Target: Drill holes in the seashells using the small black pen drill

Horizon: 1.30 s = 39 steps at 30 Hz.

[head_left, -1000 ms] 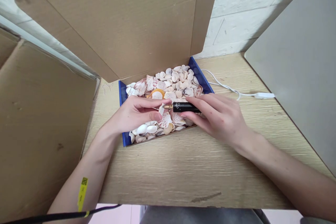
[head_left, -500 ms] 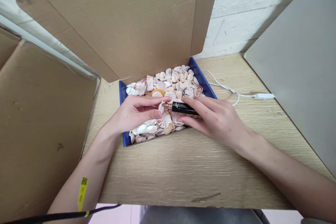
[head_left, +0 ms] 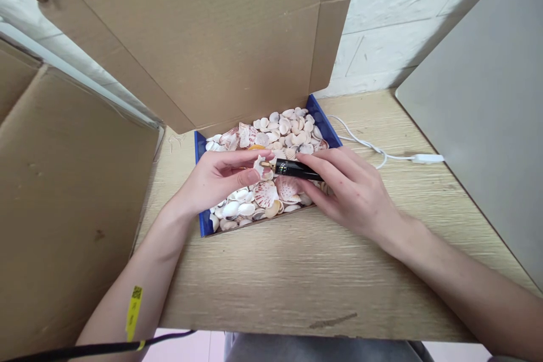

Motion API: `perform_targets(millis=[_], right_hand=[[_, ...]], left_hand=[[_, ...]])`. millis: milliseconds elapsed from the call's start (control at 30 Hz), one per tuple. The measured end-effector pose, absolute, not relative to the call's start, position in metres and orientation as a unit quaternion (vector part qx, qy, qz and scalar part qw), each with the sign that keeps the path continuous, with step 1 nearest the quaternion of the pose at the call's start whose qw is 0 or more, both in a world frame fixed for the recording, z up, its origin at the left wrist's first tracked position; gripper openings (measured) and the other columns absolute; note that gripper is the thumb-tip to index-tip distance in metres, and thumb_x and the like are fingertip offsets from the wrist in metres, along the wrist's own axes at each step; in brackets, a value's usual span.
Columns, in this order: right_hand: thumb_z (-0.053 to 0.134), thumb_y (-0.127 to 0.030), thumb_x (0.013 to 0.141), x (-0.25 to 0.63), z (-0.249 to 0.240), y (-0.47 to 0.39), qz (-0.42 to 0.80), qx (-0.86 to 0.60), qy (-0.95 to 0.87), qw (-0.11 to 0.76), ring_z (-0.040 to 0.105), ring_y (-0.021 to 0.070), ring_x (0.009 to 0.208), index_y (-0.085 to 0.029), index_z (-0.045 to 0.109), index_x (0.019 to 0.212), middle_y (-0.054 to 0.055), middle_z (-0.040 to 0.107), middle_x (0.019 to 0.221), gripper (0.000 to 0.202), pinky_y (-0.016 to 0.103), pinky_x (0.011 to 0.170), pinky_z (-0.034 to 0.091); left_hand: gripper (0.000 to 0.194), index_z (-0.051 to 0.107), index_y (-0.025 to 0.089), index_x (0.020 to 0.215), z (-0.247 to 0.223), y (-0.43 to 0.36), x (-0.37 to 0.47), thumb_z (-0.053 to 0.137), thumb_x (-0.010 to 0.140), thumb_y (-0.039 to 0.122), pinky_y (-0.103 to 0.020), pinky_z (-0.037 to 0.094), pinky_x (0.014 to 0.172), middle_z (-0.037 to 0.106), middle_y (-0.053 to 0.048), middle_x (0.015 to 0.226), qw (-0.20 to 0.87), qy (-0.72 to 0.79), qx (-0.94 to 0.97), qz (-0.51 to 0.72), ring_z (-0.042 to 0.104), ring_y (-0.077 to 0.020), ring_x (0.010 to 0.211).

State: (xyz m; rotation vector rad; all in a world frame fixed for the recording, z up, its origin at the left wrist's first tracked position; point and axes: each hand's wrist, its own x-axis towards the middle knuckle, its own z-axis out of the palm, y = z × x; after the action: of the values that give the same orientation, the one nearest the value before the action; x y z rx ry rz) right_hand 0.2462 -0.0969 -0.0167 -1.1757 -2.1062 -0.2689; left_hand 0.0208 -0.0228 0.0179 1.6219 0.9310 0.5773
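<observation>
Between the thumb and fingers of my left hand [head_left: 218,180] is a small white shell piece [head_left: 259,166]. My right hand [head_left: 352,186] grips a black pen-like tool [head_left: 297,169] with a brass-coloured tip, which points left and meets the shell piece. Both hands are over a blue-sided box [head_left: 324,119] full of shells. A striped fan shell [head_left: 266,194] lies just below the tool, with white shells [head_left: 231,208] to its left. Pale round shells [head_left: 285,125] fill the far part, and an orange one is partly hidden behind my left fingers.
The box's cardboard lid [head_left: 212,39] stands up behind it. A large cardboard box [head_left: 76,198] is at the left. On the wooden table [head_left: 275,283], a white cable [head_left: 360,138] runs right to a white connector [head_left: 427,158]. A grey panel [head_left: 479,96] leans at the right.
The tool and shell piece have shifted slightly left. My right fingers have drawn in around the tool, and more of the striped shells shows. The view has moved a little.
</observation>
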Motion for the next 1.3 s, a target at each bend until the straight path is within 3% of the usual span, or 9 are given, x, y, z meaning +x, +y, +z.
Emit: perform_targets(millis=[233,467,733,1000,1300], right_hand=[[0.061,-0.019,0.084,0.2461,-0.0155,-0.0966,-0.082,-0.457,-0.811,0.355,0.060,0.0203,0.082,-0.012,0.056,0.116,0.011,0.068,0.093,0.033,0.036,0.072,0.053],[0.057,-0.016,0.084,0.2451,-0.0144,-0.0988,-0.083,-0.501,-0.795,0.332,0.061,0.0176,0.075,-0.016,0.057,0.104,0.005,0.067,0.086,0.019,0.029,0.064,0.050],[0.056,-0.014,0.085,0.2471,-0.0184,-0.1003,-0.100,-0.508,-0.789,0.331,0.065,0.0175,0.081,-0.017,0.049,0.124,0.006,0.068,0.095,0.039,0.028,0.067,0.052],[0.059,-0.034,0.088,0.2474,-0.0143,-0.0984,-0.076,-0.508,-0.788,0.339,0.059,0.0182,0.077,-0.011,0.056,0.115,0.008,0.066,0.086,0.036,0.030,0.070,0.049],[0.057,-0.030,0.089,0.2504,-0.0124,-0.0971,-0.076,-0.505,-0.798,0.321,0.060,0.0195,0.080,-0.010,0.060,0.107,0.009,0.065,0.086,0.027,0.031,0.069,0.049]], left_hand=[[0.035,0.073,0.026,0.106,0.0177,-0.0221,0.0196,0.076,0.072,0.024,-0.029,0.055,0.083,0.072,-0.004,0.112,0.573,0.381,0.679,0.256,0.065,-0.0226,0.106],[0.033,0.073,0.025,0.106,0.0172,-0.0215,0.0185,0.076,0.073,0.027,-0.028,0.055,0.081,0.073,-0.005,0.110,0.565,0.388,0.678,0.267,0.068,-0.0216,0.101],[0.033,0.073,0.026,0.108,0.0161,-0.0206,0.0158,0.075,0.074,0.022,-0.024,0.055,0.076,0.072,-0.004,0.113,0.583,0.359,0.679,0.267,0.068,-0.0199,0.099],[0.042,0.072,0.025,0.110,0.0152,-0.0213,0.0160,0.080,0.068,0.020,-0.030,0.058,0.076,0.070,-0.005,0.117,0.612,0.353,0.661,0.252,0.067,-0.0237,0.102],[0.037,0.073,0.023,0.107,0.0146,-0.0197,0.0172,0.078,0.071,0.020,-0.024,0.056,0.066,0.072,-0.006,0.109,0.591,0.365,0.670,0.262,0.066,-0.0165,0.085]])
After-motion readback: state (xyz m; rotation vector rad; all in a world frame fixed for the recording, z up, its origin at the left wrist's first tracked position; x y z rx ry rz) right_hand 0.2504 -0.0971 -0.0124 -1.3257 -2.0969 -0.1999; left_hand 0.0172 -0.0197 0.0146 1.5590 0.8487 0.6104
